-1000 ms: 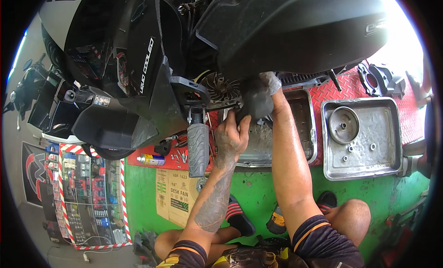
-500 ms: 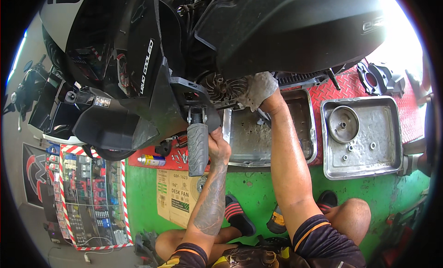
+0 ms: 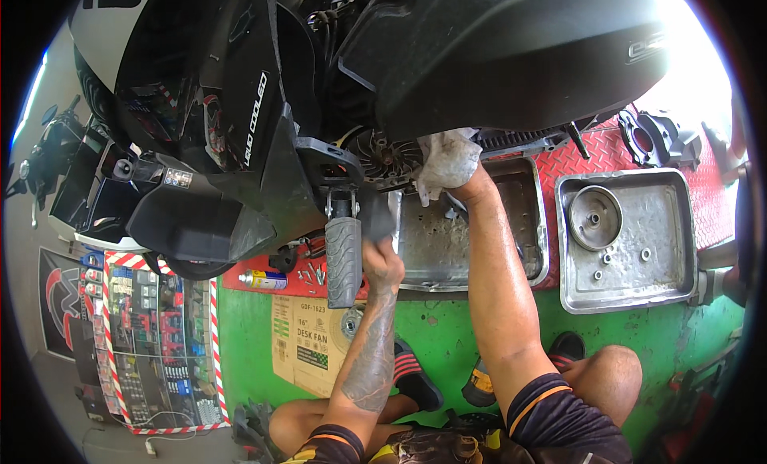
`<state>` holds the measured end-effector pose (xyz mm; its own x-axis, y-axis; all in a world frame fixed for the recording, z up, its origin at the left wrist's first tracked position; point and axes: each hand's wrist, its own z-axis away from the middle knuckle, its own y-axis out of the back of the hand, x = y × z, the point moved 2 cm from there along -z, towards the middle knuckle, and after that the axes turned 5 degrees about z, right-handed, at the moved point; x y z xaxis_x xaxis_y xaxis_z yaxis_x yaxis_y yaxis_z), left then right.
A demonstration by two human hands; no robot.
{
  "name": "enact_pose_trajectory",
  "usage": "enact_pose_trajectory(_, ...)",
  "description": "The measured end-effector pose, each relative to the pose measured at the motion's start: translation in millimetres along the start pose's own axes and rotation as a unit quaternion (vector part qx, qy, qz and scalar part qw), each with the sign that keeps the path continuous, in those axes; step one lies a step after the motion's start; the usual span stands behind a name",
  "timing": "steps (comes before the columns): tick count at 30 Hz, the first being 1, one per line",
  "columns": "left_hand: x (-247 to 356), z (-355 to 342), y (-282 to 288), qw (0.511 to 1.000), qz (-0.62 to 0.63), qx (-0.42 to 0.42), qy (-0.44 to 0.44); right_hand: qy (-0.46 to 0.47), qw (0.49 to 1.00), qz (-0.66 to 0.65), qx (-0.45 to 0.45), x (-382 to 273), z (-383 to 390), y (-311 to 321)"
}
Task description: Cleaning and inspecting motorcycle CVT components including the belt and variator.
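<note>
A scooter (image 3: 495, 72) with dark body panels fills the top of the view, its engine side open at a finned fan wheel (image 3: 391, 154). My left hand (image 3: 383, 264) is closed round the lower end of a dark grey, block-like thing (image 3: 377, 216), blurred, beside the ribbed footpeg (image 3: 343, 260) and below the fan wheel. To the right of the wheel, my right hand (image 3: 474, 186) is closed on a greyish-white rag (image 3: 445, 164) that covers its fingers. The rag sits against the scooter's underside.
Below the engine lies a metal tray (image 3: 431, 286). Another tray (image 3: 627, 302) at right holds a round metal drum (image 3: 595, 216) and several small rings. A spray can (image 3: 264, 280), loose bolts (image 3: 313, 275) and a flattened cardboard box (image 3: 300, 344) lie at left; a black cover (image 3: 663, 140) at far right.
My left hand has come slightly toward me and right with the dark grey thing, which now shows more beside the footpeg. The rag has shifted and bunched up a little under my right hand.
</note>
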<state>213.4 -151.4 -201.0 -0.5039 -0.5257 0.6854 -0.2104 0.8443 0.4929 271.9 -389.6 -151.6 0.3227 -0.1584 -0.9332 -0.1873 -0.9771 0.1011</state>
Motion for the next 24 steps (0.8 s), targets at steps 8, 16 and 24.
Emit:
enact_pose_trajectory(8, 42, -7, -3, 0.995, -0.013, -0.050, -0.080, 0.117, 0.971, 0.172, 0.121, 2, 6, -12)
enact_pose_trajectory(16, 66, -21, -13, 0.982, -0.014, -0.060, -0.177, 0.123, 0.976, 0.134, 0.119, -19, 2, 6)
enact_pose_trajectory(24, 101, -45, -29, 0.986, -0.060, -0.094, -0.124, 0.210, 0.931, 0.266, 0.135, -6, -6, 4)
